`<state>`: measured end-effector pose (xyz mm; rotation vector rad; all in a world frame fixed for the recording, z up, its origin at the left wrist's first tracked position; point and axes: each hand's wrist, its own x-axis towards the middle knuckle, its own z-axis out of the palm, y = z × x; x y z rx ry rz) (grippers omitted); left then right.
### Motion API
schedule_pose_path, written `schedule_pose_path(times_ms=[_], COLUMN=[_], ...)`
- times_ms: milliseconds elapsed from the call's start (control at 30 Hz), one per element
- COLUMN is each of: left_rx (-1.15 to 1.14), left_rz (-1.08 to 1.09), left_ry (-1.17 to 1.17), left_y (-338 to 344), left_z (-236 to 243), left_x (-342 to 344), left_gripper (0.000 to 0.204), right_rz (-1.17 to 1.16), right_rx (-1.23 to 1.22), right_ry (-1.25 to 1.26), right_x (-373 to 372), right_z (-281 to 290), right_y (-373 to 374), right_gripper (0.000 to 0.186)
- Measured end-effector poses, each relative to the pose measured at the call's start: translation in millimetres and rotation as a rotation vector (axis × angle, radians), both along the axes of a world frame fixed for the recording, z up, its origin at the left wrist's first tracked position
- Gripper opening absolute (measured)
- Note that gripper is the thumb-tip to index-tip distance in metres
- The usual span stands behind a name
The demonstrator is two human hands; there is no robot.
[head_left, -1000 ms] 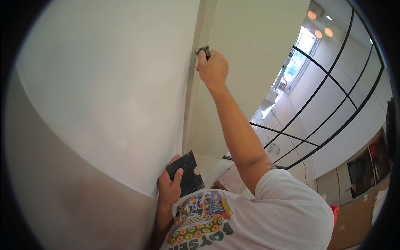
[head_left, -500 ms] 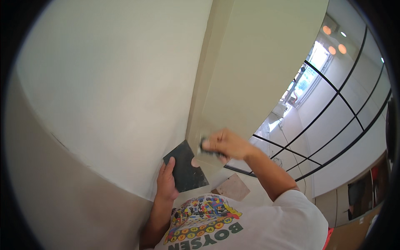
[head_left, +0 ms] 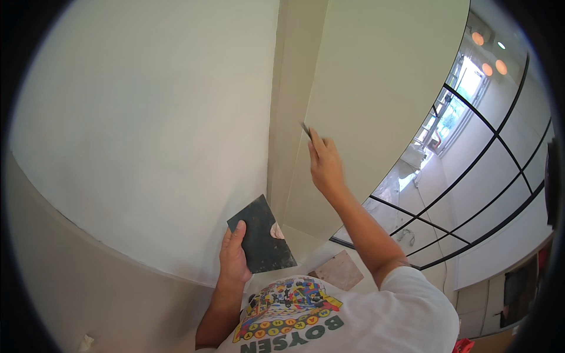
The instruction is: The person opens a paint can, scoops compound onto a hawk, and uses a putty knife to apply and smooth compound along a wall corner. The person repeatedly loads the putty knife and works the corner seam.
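My left hand (head_left: 234,253) grips a dark flat board (head_left: 262,241) by its left edge, thumb on top. A small pale dab of putty-like paste (head_left: 277,230) sits at the board's right edge. Higher up, my right hand (head_left: 325,162) is closed around a small putty knife (head_left: 305,129). Only the knife's thin dark end shows past the fingers; its handle is hidden in my hand. The knife is at the cream panel (head_left: 376,88), close to the narrow strip (head_left: 288,106) along the corner; whether it touches cannot be made out.
A white wall (head_left: 147,117) rises on the left and meets the strip at a corner. To the right is a black-framed grid (head_left: 498,134) of panes, bright with reflections or a room beyond. A pinkish-brown square piece (head_left: 339,270) lies below, beside my shirt.
My right hand has moved up along the panel with the knife, its arm more stretched. My left hand and the board have hardly moved. The view has shifted slightly.
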<state>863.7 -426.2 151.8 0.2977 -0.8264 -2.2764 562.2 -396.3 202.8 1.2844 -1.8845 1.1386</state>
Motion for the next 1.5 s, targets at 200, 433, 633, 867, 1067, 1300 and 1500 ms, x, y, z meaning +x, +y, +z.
schedule_pose_path(times_ms=[200, 433, 633, 867, 1067, 1300, 1500], left_rx=[0.027, 0.029, 0.028, 0.041, 0.033, 0.062, -0.113], left_rz=[0.067, 0.134, 0.109, 0.058, -0.086, -0.273, 0.088], left_ry=[-0.061, -0.096, -0.094, -0.13, -0.095, -0.102, -0.18], left_y=[11.2, 10.4, 2.9, -4.5, -12.4, -12.1, -16.1], left_z=[-11.2, -19.7, -24.5, -26.7, -18.7, -2.6, -20.6], left_x=[-1.0, 5.0, 5.6, 4.4, -3.9, -35.9, -56.3], left_gripper=[0.035, 0.038, 0.038, 0.039, 0.039, 0.048, 0.034], right_rz=[0.034, 0.003, -0.022, -0.074, 0.617, 0.759, 0.361], right_rx=[-0.247, -0.276, -0.334, -0.436, 0.037, 0.855, 0.653], right_ry=[0.079, 0.198, 0.25, 0.37, -0.653, -1.171, -0.519], right_x=[10.3, -4.6, -0.4, -20.7, -4.7, 32.2, 0.5], right_z=[23.9, 53.5, 109.0, 197.6, 172.3, 25.4, -1.1], right_y=[-79.7, -88.2, -95.8, -83.9, 39.9, 67.6, 97.5], right_gripper=[0.04, 0.039, 0.036, 0.031, 0.038, 0.045, 0.026])
